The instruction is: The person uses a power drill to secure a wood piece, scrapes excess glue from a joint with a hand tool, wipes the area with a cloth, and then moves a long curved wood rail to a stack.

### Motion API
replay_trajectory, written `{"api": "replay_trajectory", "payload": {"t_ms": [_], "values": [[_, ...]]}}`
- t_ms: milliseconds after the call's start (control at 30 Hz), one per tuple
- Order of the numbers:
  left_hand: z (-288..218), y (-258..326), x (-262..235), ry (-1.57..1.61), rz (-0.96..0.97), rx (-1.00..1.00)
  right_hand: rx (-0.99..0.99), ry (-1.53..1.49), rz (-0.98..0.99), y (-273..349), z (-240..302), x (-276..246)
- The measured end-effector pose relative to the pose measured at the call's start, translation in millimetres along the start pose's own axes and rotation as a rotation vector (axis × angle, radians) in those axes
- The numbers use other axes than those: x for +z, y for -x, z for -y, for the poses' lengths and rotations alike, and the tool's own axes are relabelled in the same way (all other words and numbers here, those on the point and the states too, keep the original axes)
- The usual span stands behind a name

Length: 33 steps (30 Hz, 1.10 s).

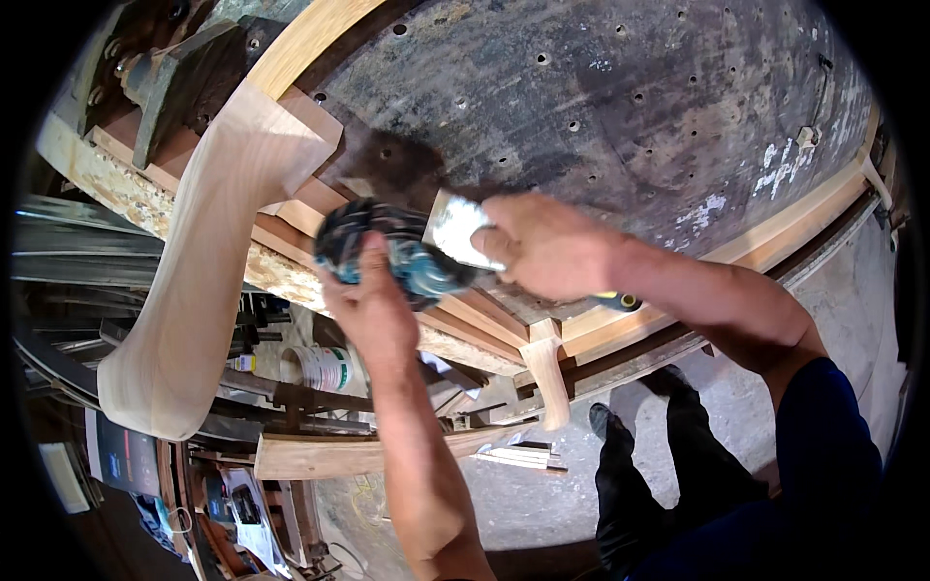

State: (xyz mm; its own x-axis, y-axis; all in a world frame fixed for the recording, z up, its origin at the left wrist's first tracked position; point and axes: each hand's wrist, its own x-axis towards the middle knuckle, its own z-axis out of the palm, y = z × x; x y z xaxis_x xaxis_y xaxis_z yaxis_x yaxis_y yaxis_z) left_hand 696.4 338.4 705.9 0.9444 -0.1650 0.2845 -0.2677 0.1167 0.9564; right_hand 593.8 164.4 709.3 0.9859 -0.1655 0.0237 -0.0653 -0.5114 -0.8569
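Observation:
My left hand (376,315) is closed round a black and teal power tool (426,273), smeared by motion, so its exact kind is unclear. Just right of it, my right hand (557,247) pinches a whitish flat piece (459,229) with a bright glare on it, held against or very near the tool. Both hands are above the wooden frame at the near edge of a dark work surface (620,116). To their left stands a large, pale, curved wooden leg (189,281), joined to a curved wooden rail (310,44).
A smaller wooden leg (548,373) projects from the frame's near corner. A yellow and black handle (620,301) lies beside my right forearm. Below the bench are a white bucket (320,368) and a wooden board (339,457). A heavy metal fixture (179,92) is at the far left.

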Motion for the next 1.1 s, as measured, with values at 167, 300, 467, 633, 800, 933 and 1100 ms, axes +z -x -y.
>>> {"api": "replay_trajectory", "payload": {"t_ms": [167, 300, 467, 633, 800, 933, 1100], "values": [[15, -15, -17, -0.232, 0.073, 0.175, -0.005, -0.101, -0.107, -46, 27, -35], [26, -19, -5, -0.62, 0.079, 0.285, -0.169, -0.221, -0.523, -117, 39, -16], [20, -18, -4, -0.77, 0.064, 0.241, -0.173, -0.321, -0.555, -135, 59, -1], [26, -24, -8, -0.819, 0.056, 0.239, -0.193, -0.313, -0.534, -137, 66, 0], [25, -27, -6, -0.85, 0.065, 0.233, -0.231, -0.347, -0.533, -137, 62, 1], [31, -30, -10, -0.928, 0.07, 0.314, -0.325, -0.395, -0.536, -136, 57, 4], [25, -24, -17, -0.692, 0.132, 0.22, -0.402, -0.278, -0.404, -105, 52, 7]]}}
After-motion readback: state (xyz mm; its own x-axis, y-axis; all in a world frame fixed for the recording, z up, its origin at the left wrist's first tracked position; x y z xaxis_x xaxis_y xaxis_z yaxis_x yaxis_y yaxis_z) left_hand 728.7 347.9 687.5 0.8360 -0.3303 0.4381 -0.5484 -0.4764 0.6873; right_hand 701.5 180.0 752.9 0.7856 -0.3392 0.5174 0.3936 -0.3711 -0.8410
